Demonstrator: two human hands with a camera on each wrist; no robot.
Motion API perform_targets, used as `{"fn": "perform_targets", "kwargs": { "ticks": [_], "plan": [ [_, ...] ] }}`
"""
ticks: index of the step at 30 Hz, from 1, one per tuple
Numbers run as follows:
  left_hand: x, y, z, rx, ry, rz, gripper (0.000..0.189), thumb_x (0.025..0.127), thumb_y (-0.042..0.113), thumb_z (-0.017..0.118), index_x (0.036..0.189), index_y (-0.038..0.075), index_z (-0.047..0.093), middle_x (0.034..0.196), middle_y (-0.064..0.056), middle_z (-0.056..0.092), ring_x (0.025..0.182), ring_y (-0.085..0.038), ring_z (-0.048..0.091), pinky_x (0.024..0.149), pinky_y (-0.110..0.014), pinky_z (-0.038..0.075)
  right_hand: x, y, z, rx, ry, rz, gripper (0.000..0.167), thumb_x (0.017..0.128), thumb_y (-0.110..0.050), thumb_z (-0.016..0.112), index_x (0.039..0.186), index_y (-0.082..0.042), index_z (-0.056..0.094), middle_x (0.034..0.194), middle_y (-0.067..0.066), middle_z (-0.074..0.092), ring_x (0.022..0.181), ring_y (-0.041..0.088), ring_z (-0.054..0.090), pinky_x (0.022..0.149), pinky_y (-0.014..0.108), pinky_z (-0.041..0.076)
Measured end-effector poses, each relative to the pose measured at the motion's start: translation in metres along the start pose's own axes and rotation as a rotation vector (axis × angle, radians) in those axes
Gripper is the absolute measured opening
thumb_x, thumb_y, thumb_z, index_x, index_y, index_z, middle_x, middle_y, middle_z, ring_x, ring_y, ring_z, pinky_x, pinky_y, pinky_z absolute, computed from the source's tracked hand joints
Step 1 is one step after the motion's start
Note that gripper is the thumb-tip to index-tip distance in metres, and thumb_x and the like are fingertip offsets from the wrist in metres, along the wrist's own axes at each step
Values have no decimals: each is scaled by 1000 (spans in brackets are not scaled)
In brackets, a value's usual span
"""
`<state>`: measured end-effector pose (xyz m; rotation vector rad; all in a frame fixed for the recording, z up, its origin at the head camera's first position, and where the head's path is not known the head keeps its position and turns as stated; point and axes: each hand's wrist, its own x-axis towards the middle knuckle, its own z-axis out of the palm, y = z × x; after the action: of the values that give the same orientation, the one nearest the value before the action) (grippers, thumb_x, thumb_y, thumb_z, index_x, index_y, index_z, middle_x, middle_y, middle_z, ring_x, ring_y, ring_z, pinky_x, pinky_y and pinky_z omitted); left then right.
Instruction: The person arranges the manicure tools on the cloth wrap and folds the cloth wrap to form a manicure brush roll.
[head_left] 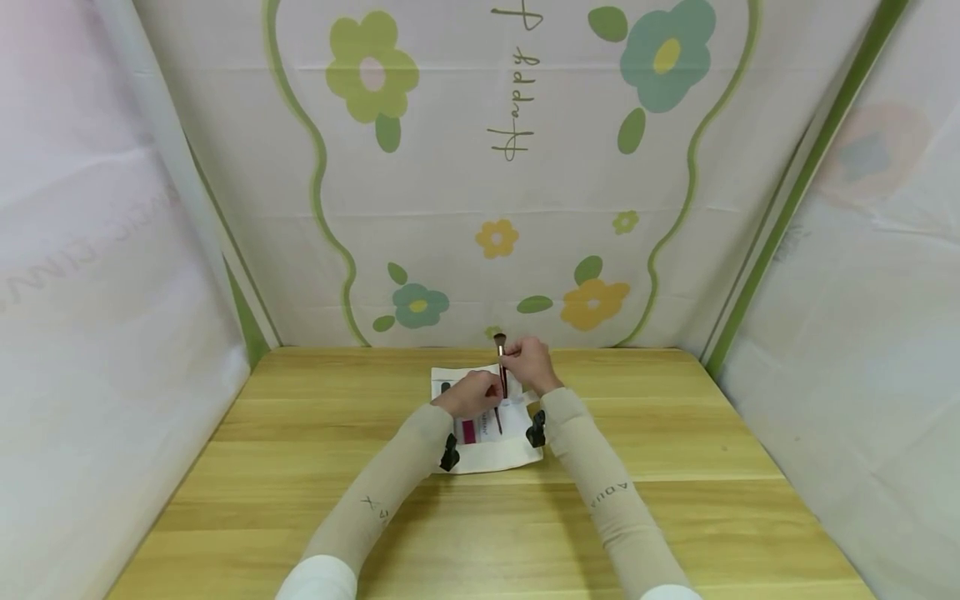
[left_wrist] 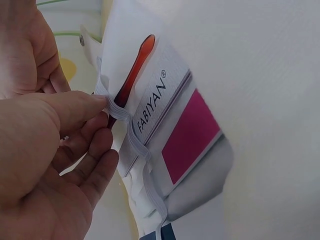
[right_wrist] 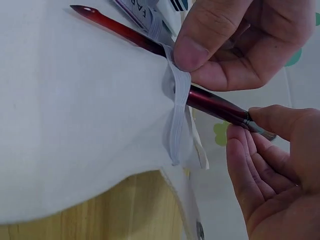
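Observation:
A white fabric roll-up case (head_left: 491, 457) lies unfolded on the table. A makeup brush (right_wrist: 215, 104) with a glossy dark red handle passes under the white elastic band (right_wrist: 179, 120) of the case. Its handle tip points toward the near flap, its bristles away. My right hand (right_wrist: 280, 165) pinches the brush near its metal collar, close to the bristles. My left hand (left_wrist: 55, 145) pinches the elastic band beside the handle, thumb on top. Further along the same band sit a flat item marked FABIYAN (left_wrist: 157, 97) and a magenta panel (left_wrist: 190, 137).
The case lies near the far edge of the wooden table (head_left: 480, 533). Behind it hangs a printed curtain (head_left: 450, 183) with flowers, and pale cloth walls (head_left: 862, 333) flank both sides. A strap with a metal snap (right_wrist: 192, 210) hangs off the case.

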<state>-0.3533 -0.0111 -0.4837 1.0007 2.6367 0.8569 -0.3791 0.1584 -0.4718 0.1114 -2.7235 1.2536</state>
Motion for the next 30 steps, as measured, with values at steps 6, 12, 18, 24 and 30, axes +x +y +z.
{"fn": "perform_targets", "kwargs": {
  "ticks": [6,12,18,24,30],
  "plan": [
    [2,0,1,-1,2,3,14,106,5,58,102,0,71,86,-4,66,72,-11,53,69,-26,46,-2,3,1,-2,-5,28,11,96,-13,77,98,-3,81,103,15,80,94,29,75,85,42,62],
    [1,3,2,-11,29,5,14,105,2,58,99,0,70,84,-5,65,71,-12,52,68,-25,44,-3,6,3,4,-34,49,11,95,-13,78,93,-3,81,97,13,80,87,25,74,78,37,61],
    [1,4,3,4,35,-11,14,104,1,58,102,-1,72,92,-8,71,76,-13,56,72,-29,48,-2,14,6,-18,-93,74,23,96,-15,75,78,-1,78,72,6,72,60,13,55,59,28,46],
    [5,0,8,17,43,-15,17,105,1,56,102,0,73,91,-7,71,73,-12,54,70,-27,46,-5,18,6,-27,-149,110,42,96,-13,71,56,-5,62,50,1,50,45,12,37,47,27,33],
    [6,-2,12,11,40,-25,17,104,0,56,99,0,72,90,-6,70,71,-11,54,69,-25,46,-7,19,3,-62,-248,186,53,95,-16,69,47,-14,49,44,-4,40,41,11,33,43,26,30]
  ]
}}
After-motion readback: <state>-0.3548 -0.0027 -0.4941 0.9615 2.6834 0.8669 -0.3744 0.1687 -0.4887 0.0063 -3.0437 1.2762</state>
